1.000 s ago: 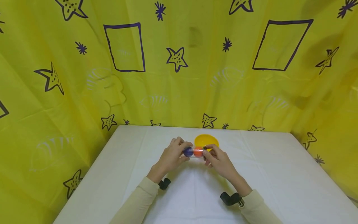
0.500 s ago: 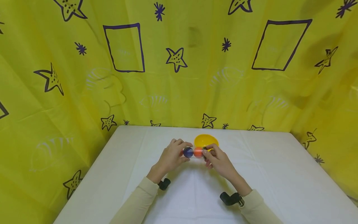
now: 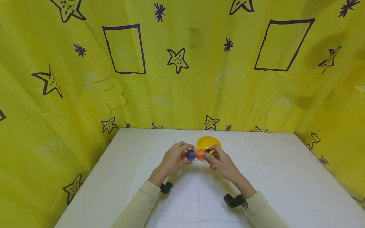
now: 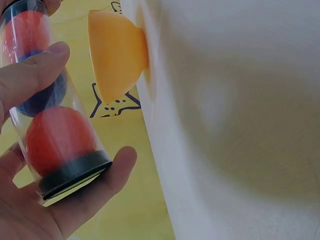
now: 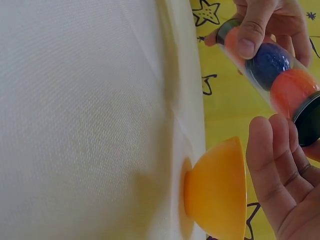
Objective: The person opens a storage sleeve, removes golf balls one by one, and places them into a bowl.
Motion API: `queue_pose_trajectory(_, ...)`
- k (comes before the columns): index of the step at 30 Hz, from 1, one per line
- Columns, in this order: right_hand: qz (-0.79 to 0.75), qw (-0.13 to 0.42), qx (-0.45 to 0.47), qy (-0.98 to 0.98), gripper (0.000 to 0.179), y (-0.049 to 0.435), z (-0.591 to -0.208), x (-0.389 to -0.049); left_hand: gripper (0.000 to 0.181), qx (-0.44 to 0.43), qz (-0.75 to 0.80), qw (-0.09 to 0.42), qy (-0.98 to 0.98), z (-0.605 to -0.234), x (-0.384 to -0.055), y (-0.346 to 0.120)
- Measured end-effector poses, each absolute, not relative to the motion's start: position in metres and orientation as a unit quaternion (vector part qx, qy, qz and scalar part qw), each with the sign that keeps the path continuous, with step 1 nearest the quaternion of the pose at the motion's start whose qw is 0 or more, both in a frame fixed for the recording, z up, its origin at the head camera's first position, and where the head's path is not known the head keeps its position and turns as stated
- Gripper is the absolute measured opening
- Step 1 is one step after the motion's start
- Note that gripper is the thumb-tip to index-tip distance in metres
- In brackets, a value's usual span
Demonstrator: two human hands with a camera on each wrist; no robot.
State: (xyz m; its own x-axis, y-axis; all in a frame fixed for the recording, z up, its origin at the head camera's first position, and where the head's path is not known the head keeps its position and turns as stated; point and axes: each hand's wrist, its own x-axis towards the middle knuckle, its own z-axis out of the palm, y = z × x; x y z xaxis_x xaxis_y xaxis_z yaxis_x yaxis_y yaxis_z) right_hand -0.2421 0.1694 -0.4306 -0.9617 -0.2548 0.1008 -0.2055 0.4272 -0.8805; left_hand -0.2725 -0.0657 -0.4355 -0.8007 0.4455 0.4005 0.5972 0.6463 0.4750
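Gripping ball-filled tube [image 4: 62,132] with left hand [image 3: 173,158]. Pinching its cap [image 5: 309,120] with right hand [image 3: 222,162]. Holding it near yellow bowl [image 3: 208,143].

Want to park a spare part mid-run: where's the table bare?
Widest: the table right of the right sleeve, to the table's right edge. Also bare: left of the left sleeve, to the left edge; and between the two sleeves. Crowded: far middle, where the left hand and right hand hold the clear tube near the yellow bowl.

Beige sleeves [image 3: 139,204], black wrist cameras [image 3: 234,200]
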Motion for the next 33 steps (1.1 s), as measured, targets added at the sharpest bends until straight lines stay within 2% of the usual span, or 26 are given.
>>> queue_pose_trajectory(12, -0.500, 0.031, -0.169, 0.849, 0.034, 0.174, -0.435, -0.245, 0.052, -0.297, -0.326, 0.085, -0.893, -0.434, -0.275, -0.072)
queue_pose_trajectory(22, -0.484, 0.018, -0.216, 0.848, 0.026, 0.179, -0.433, -0.243, 0.053, -0.298, -0.321, 0.043, -0.898, -0.429, -0.276, -0.075)
queue_pose_trajectory(33, -0.479, 0.028, -0.242, 0.843, 0.029, 0.180, -0.431, -0.244, 0.053, -0.310, -0.321, 0.039, -0.894, -0.424, -0.275, -0.080)
